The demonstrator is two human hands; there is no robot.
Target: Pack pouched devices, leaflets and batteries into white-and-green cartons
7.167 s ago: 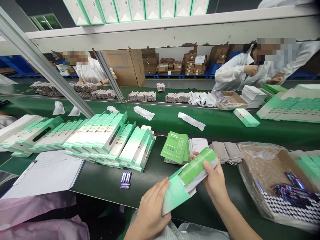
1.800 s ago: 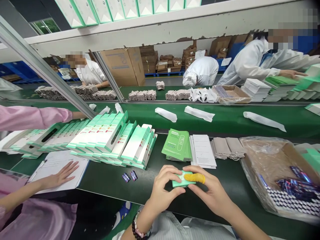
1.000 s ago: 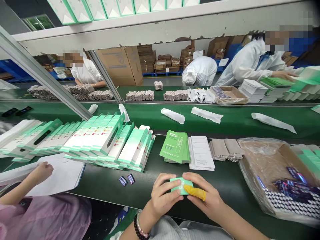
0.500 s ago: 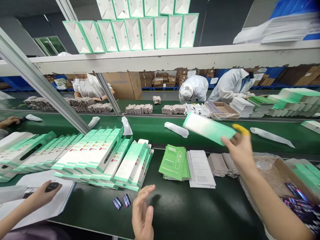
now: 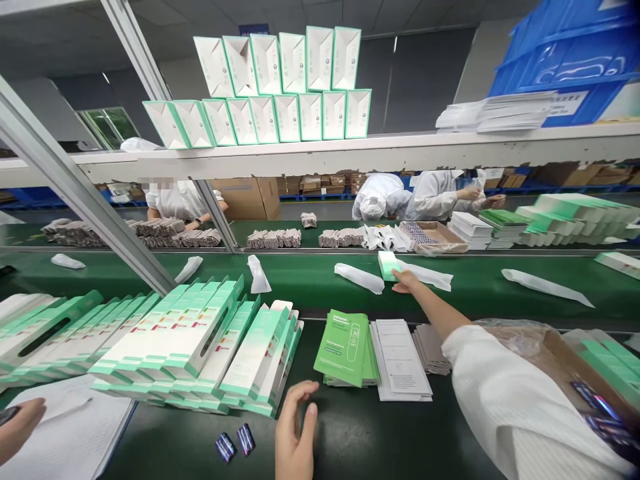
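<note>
My right hand (image 5: pixel 406 280) stretches far forward over the green conveyor belt, its fingers on the near end of a slim green and white box (image 5: pixel 387 265). White wrapped pouches lie on both sides of that box. My left hand (image 5: pixel 296 433) hovers above the dark work table with its fingers apart and nothing in it. Two pairs of batteries (image 5: pixel 235 445) lie to its left. Beyond it sit a stack of green leaflets (image 5: pixel 343 350), a pile of white folded sheets (image 5: pixel 401 363) and some grey-beige pouches (image 5: pixel 433 350).
Open green and white boxes (image 5: pixel 175 333) are stacked on the left. A carton (image 5: pixel 565 347) with batteries stands at the right. A co-worker's hand (image 5: pixel 23 427) holds a dark object at the lower left. A shelf (image 5: pixel 400 153) with more boxes crosses above; people work across the belt.
My right hand has carried the box forward and left, down to the belt. My view has tilted upward. The co-worker's hand has moved left; my left hand stays open.
</note>
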